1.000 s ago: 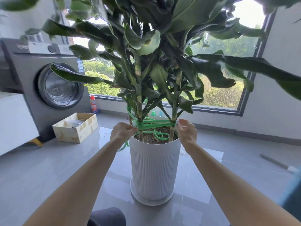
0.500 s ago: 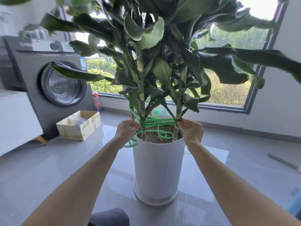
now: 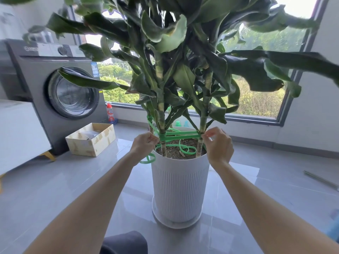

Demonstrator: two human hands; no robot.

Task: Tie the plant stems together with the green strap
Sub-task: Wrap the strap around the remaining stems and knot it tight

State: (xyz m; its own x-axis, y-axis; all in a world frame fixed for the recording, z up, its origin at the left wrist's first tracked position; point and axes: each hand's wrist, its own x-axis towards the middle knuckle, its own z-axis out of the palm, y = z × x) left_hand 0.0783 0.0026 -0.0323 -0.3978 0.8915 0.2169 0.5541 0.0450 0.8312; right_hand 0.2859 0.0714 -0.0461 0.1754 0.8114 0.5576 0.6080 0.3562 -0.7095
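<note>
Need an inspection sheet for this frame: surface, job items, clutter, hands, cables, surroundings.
Surface: glossy grey tiled floor.
Job's things: green strap stretched between two stems in a white ribbed pot; spare loops lie on the soil, one hangs over the rim.
Clutter: open box; bottle below the window sill; rod on the floor at right.
Grippers: left hand pinches the strap by the left stem; right hand pinches it at the right stem.
Cables: nothing seen.
Surroundings: washing machine at left; window behind the plant.

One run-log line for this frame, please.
left hand: pinches green strap | right hand: pinches strap at right stem | strap: stretched between stems over white pot
</note>
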